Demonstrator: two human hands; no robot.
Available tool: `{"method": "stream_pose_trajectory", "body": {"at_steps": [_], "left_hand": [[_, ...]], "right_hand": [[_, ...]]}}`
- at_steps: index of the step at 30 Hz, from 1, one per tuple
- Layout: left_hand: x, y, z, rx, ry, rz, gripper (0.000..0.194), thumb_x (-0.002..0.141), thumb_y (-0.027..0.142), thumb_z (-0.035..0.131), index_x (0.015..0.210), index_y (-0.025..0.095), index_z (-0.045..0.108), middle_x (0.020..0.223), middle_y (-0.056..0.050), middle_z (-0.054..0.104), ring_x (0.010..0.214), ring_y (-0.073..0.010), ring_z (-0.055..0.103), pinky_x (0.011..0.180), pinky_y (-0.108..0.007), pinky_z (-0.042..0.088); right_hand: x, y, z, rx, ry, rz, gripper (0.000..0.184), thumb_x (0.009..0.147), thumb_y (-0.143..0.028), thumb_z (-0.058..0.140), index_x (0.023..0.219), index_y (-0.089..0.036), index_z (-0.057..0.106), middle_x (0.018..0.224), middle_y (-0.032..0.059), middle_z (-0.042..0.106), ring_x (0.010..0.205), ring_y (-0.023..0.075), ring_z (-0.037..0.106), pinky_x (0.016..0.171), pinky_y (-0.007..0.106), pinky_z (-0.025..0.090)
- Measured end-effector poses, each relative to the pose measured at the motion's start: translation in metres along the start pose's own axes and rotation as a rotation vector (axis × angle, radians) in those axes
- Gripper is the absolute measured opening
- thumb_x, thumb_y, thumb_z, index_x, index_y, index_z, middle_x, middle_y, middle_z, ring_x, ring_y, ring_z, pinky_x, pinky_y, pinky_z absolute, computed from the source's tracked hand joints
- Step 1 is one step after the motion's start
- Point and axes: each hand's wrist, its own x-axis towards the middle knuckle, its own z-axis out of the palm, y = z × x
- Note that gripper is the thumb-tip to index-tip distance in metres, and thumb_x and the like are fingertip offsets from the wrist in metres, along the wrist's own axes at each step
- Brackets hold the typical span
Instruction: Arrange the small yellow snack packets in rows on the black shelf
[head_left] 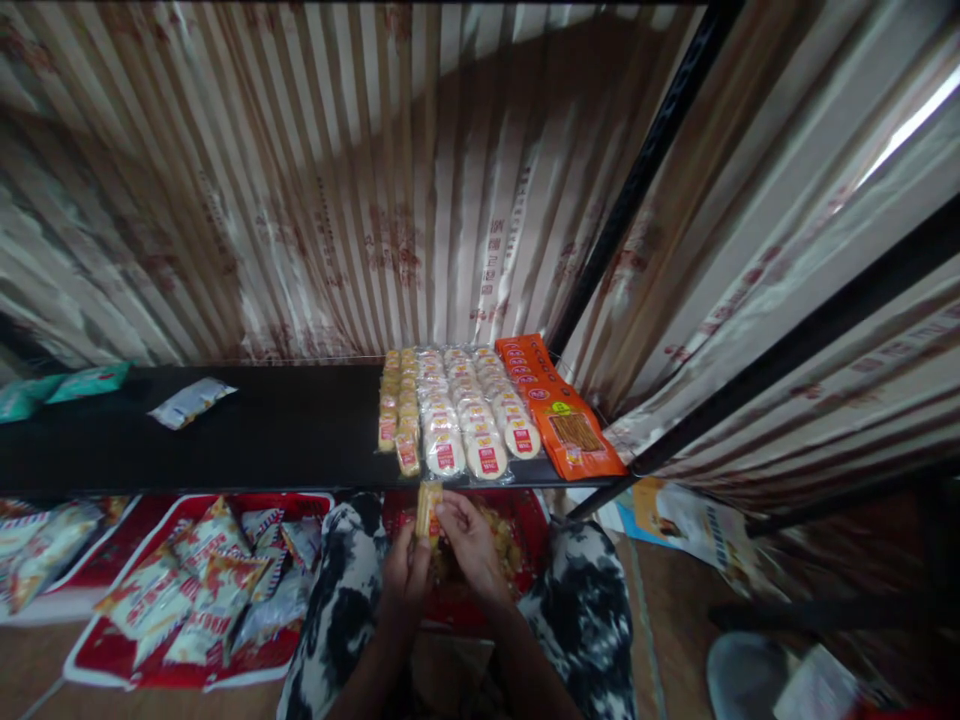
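Note:
Both of my hands meet over a red basket (534,560) between my knees. My left hand (405,562) grips the lower end of a small wrapped yellow snack bar (429,512). From the other side, my right hand (469,535) pinches the same bar near its upper part. Small yellowish packets (506,535) lie in the basket, partly covered by my hands. Just beyond, on a black shelf (300,450), similar small bars (406,452) stand in rows. Beside them are rows of round white wrapped crackers (444,452) with red labels, then orange snack bags (574,430).
A silver packet (193,402) and green packets (90,382) lie on the shelf's left part. Below stands a red basket (97,650) of snack bags (217,575). A black metal post (645,160) rises at the right. Pleated printed sheeting (337,200) hangs behind.

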Motion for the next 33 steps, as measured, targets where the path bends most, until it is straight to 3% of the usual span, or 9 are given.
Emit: {"method": "stream_pose_trajectory", "body": {"at_steps": [3,8,17,23,28,33], "left_hand": [[0.002,-0.005,0.002,0.039,0.009,0.062,0.039,0.082,0.041,0.036,0.103,0.016,0.057,0.099,-0.011,0.065,0.091,-0.0213,0.061,0.079,-0.032,0.047],[0.004,-0.009,0.001,0.157,0.019,0.127,0.034,0.083,0.036,0.036,0.095,0.016,0.06,0.095,-0.011,0.063,0.091,-0.021,0.058,0.083,-0.033,0.046],[0.001,-0.01,0.001,0.093,0.0,-0.011,0.033,0.082,0.038,0.036,0.091,0.016,0.059,0.087,-0.007,0.064,0.081,-0.0195,0.059,0.075,-0.032,0.047],[0.0,-0.011,0.003,0.014,0.001,-0.064,0.043,0.082,0.041,0.037,0.108,0.014,0.057,0.104,-0.01,0.065,0.086,-0.0195,0.061,0.078,-0.031,0.048],[0.003,-0.006,-0.003,0.003,0.154,-0.027,0.044,0.082,0.04,0.039,0.115,0.015,0.054,0.112,-0.013,0.063,0.096,-0.0217,0.061,0.08,-0.032,0.049],[0.013,-0.006,-0.021,0.015,0.195,-0.018,0.044,0.083,0.038,0.036,0.118,0.016,0.051,0.109,-0.011,0.064,0.096,-0.0215,0.061,0.082,-0.035,0.049]], "right_hand": [[0.0,0.002,-0.005,-0.008,-0.016,-0.017,0.041,0.062,-0.049,0.07,0.086,-0.017,0.063,0.078,0.005,0.069,0.067,0.0164,0.063,0.066,0.03,0.051],[0.0,0.005,-0.009,-0.021,-0.027,0.002,0.043,0.06,-0.05,0.07,0.086,-0.017,0.063,0.079,0.0059,0.07,0.068,0.0176,0.064,0.064,0.03,0.051],[-0.005,0.01,-0.01,-0.063,-0.036,0.047,0.034,0.061,-0.043,0.067,0.084,-0.018,0.063,0.076,0.0028,0.069,0.058,0.0127,0.06,0.052,0.023,0.046],[-0.007,0.016,-0.013,-0.09,-0.049,0.031,0.034,0.063,-0.042,0.066,0.086,-0.018,0.062,0.076,0.0038,0.07,0.056,0.0128,0.06,0.049,0.023,0.046],[-0.006,0.007,0.003,-0.158,-0.105,-0.054,0.03,0.069,-0.038,0.063,0.09,-0.017,0.062,0.087,0.0075,0.071,0.072,0.0174,0.065,0.064,0.028,0.052],[-0.005,-0.005,0.029,-0.337,-0.156,-0.135,0.025,0.073,-0.031,0.057,0.094,-0.017,0.062,0.09,0.0071,0.07,0.07,0.017,0.065,0.067,0.03,0.053]]}}
